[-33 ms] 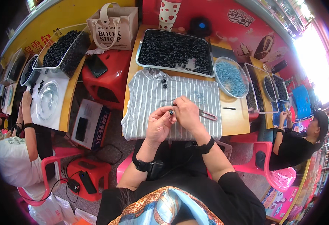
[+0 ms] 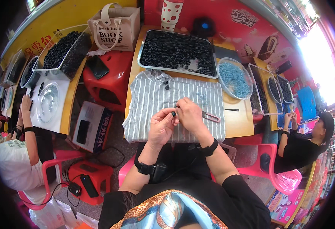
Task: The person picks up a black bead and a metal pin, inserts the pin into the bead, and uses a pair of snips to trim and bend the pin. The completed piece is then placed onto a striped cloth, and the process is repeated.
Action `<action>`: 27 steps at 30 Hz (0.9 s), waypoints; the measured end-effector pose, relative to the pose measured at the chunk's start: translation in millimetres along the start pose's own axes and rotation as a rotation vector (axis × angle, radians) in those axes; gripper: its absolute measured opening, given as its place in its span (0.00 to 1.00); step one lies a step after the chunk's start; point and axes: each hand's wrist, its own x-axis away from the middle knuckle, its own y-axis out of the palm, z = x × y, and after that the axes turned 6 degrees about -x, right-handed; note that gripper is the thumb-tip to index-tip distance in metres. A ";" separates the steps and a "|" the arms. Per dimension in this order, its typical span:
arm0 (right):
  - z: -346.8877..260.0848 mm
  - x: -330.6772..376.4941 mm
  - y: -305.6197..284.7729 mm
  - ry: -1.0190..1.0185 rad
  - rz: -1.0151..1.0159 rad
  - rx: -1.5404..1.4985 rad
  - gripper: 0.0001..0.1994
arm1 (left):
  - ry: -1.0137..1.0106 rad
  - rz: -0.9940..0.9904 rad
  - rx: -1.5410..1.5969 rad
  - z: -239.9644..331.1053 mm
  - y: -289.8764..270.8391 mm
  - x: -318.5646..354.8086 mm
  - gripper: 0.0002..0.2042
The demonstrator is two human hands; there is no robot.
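My left hand (image 2: 161, 125) pinches a small black ring-shaped part (image 2: 174, 113) between thumb and fingertips, its round opening turned up. Close against it, my right hand (image 2: 189, 113) has its fingers curled together; whatever they grip is hidden. Both hands are over a grey-and-white striped cloth (image 2: 146, 103) on the table. Two more black parts (image 2: 166, 84) lie on the cloth beyond my hands. Thin light-blue pieces (image 2: 202, 98) are scattered to their right. Beside my right hand lies a small reddish-handled tool (image 2: 212, 116), perhaps thread snips.
Behind the cloth, a metal tray (image 2: 140, 57) holds many black parts. A clear oval tub (image 2: 250, 91) of light-blue pieces stands right of it, above a slim dark tool (image 2: 232, 110). Co-workers sit at tables on both sides. A red stool (image 2: 108, 76) stands at left.
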 end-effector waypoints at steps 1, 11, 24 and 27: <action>1.1 0.4 0.3 -0.001 -0.002 -0.006 0.04 | 0.007 -0.005 -0.012 0.1 0.6 0.2 0.10; -17.3 32.4 -38.6 0.213 0.002 -0.943 0.04 | -0.061 0.030 -0.078 -1.2 -2.0 2.3 0.10; -20.2 39.3 -31.0 -0.009 0.051 -0.710 0.06 | -0.064 -0.039 -0.155 0.9 2.6 3.6 0.09; -17.5 39.7 -34.0 0.065 -0.013 -0.797 0.06 | -0.057 -0.068 -0.184 0.2 -0.1 3.0 0.10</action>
